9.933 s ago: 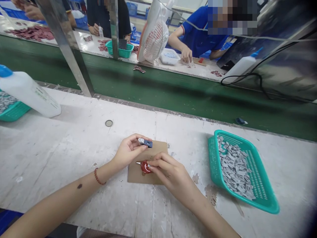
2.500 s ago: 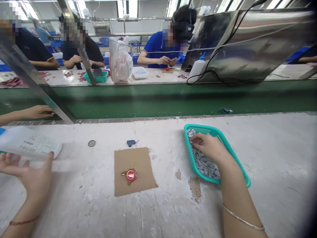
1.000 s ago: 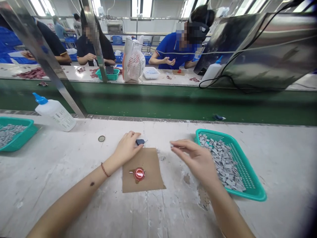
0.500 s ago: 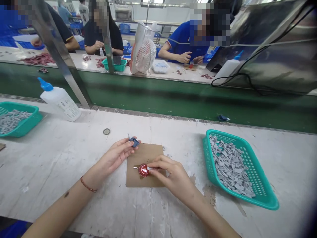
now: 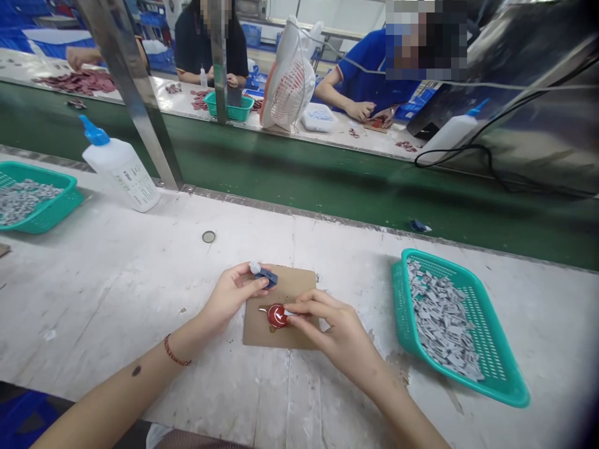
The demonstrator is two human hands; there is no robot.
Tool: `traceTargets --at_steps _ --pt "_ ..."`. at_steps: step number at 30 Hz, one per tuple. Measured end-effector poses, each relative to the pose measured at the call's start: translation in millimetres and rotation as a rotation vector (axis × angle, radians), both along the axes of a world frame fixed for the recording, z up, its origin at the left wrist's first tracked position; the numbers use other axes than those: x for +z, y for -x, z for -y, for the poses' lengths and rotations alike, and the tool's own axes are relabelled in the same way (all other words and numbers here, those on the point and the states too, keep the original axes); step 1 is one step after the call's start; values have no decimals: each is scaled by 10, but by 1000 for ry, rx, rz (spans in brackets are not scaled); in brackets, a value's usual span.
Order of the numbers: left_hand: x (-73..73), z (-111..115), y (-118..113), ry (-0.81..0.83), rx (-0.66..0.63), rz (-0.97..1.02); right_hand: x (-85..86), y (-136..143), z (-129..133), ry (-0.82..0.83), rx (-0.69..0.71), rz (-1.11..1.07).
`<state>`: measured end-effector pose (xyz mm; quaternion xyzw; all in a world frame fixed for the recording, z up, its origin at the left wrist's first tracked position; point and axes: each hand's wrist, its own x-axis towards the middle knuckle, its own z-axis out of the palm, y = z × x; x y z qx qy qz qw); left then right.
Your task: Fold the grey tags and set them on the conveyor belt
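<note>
My left hand (image 5: 236, 293) grips a small dark blue block (image 5: 266, 277) between thumb and fingers, a whitish tip (image 5: 255, 267) showing at its upper left. My right hand (image 5: 327, 318) pinches a small pale grey piece (image 5: 289, 311) against the right edge of a round, shiny red dish-like piece (image 5: 277, 317). What lies inside that round piece I cannot make out. A thin pale stick juts from its left side. Beneath it is a brown cardboard square (image 5: 257, 333) with a wet-looking brownish spot.
A green basket (image 5: 503, 368) of small grey pieces stands at right, another green basket (image 5: 65, 202) at left. Behind are a white bottle (image 5: 126, 174) with blue nozzle, a bottle cap (image 5: 208, 236) and a metal post (image 5: 159, 143). Co-workers sit across the green divider (image 5: 290, 168).
My left hand has turned the blue block, so its whitish tip now points up and left. My right hand keeps its piece at the red round one. The whole view has shifted.
</note>
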<state>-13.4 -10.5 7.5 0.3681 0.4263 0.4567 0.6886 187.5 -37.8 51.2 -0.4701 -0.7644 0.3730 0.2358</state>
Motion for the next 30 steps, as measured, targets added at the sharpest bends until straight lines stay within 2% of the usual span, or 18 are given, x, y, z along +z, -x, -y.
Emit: traceTargets --at_steps 5,10,15,21,30 --pt "-21 20 -45 -108 -13 -93 17 -7 -13 50 -12 -18" --pt "-88 53 -75 -168 -25 -99 -22 -41 -102 144 -214 -262" --pt "-127 86 -102 -204 -87 -160 -141 15 -201 194 -329 -443" --pt "-116 101 -114 -228 -92 -188 -218 142 -241 167 -282 -435" --pt "-156 98 -108 -255 -109 -205 -255 149 -243 193 -251 -437"
